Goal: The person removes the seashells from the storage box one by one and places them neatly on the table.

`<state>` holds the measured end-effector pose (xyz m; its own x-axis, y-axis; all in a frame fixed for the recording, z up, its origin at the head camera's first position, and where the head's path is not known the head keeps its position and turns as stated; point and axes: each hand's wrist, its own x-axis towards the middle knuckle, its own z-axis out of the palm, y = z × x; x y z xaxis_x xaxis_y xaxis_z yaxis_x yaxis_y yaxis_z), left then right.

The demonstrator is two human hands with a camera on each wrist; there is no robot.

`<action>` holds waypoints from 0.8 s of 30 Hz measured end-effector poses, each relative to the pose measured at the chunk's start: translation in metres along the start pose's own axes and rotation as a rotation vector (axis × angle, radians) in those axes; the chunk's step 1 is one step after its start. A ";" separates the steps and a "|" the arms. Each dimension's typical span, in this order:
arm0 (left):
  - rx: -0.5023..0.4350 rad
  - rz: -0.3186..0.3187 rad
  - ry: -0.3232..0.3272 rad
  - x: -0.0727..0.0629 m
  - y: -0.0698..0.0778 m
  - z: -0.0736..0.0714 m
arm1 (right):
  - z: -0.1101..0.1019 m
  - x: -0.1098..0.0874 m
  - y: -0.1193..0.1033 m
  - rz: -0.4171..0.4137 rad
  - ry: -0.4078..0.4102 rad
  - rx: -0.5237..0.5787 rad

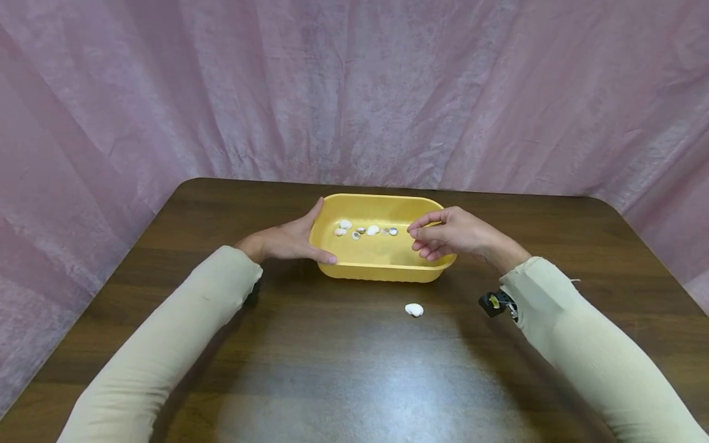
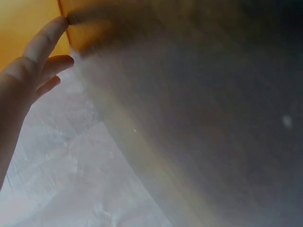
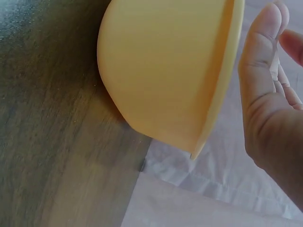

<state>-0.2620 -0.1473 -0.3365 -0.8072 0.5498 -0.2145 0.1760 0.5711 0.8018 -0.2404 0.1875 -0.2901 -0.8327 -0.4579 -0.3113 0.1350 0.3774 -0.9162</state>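
Observation:
A yellow plastic tub stands near the table's far edge. Inside it, several small shells lie on the bottom, among them a white shell and a darker one. My left hand spans the tub's left end, thumb on the front rim and extended fingers along the side. Over the right end of the tub is my right hand, thumb and forefinger tips close together. Whether something small sits between them is hidden. One white scallop-like shell lies on the table in front of the tub.
The brown wooden table carries the tub and the loose shell. A pink curtain hangs behind the table and along its sides. A small black device is strapped at the right wrist.

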 end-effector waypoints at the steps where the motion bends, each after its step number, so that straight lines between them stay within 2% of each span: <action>1: 0.002 -0.002 -0.001 0.000 0.000 0.000 | 0.000 0.001 0.000 0.001 0.001 0.002; 10: -0.022 -0.016 -0.023 0.001 -0.002 0.002 | 0.001 0.015 0.003 0.026 0.004 0.021; 24: -0.064 0.007 -0.033 0.002 -0.004 0.003 | 0.002 0.039 -0.002 0.039 0.008 -0.012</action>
<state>-0.2624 -0.1467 -0.3415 -0.7867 0.5744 -0.2262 0.1444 0.5275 0.8372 -0.2717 0.1674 -0.3011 -0.8315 -0.4360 -0.3441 0.1609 0.4039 -0.9005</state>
